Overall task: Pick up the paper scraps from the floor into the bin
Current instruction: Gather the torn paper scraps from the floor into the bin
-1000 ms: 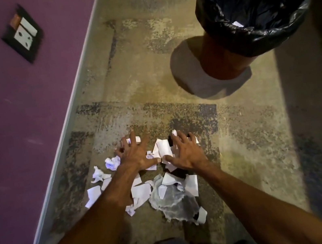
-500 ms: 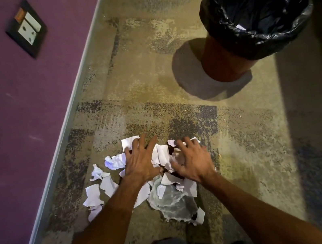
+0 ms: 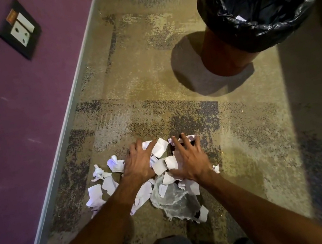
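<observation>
The left fingers [image 3: 139,148] and right fingers [image 3: 183,139] are splayed and lightly bent. They press on the far edge of the paper scraps [image 3: 161,149] without closing round any, so the left hand [image 3: 138,166] and right hand [image 3: 191,161] bracket only the middle of the heap on the floor [image 3: 147,71]. A scoop from here could well shed pieces: stray scraps [image 3: 95,194] lie left toward the wall [image 3: 21,145], a translucent plastic sheet [image 3: 175,200] sits tangled in the near side, and the bin [image 3: 227,55] stands well apart at the far right.
</observation>
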The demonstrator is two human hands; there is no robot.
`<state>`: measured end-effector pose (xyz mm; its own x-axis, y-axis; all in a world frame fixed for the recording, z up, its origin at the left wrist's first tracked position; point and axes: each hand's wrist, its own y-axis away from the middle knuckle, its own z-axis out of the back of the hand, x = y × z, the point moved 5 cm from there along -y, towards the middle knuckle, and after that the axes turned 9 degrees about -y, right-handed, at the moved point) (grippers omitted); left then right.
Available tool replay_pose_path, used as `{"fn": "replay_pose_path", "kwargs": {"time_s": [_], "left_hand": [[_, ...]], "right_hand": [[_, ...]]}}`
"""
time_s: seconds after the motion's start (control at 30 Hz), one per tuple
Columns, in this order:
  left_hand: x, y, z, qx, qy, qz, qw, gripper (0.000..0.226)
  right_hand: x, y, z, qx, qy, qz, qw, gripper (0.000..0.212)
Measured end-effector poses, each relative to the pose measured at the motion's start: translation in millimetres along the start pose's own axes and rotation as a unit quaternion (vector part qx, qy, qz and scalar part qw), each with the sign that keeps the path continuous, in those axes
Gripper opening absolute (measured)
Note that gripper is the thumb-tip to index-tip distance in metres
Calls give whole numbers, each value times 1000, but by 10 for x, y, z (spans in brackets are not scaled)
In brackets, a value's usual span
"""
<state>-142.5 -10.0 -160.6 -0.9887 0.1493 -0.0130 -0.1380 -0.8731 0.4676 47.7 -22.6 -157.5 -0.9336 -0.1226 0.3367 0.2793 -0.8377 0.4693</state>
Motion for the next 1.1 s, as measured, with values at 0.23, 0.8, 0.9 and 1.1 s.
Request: {"fn": "replay_pose_path", "kwargs": {"time_s": [0.23,0.8,0.9,1.1], "left_hand": [[-64,31,-84,5,21,-3,1000,115],[-143,1,41,-45,123,-44,990,43],[-17,-49,-7,-67,170,-16,983,47],[135,-109,198,-84,203,14,976,38]], "right_hand": [[14,-215,1,-8,-37,-56,998,136],[256,-164,-79,-39,-194,39,980,33],[172,-192,19,-53,-187,49,980,30],[-125,-164,300,-96,-234,46,966,29]]}}
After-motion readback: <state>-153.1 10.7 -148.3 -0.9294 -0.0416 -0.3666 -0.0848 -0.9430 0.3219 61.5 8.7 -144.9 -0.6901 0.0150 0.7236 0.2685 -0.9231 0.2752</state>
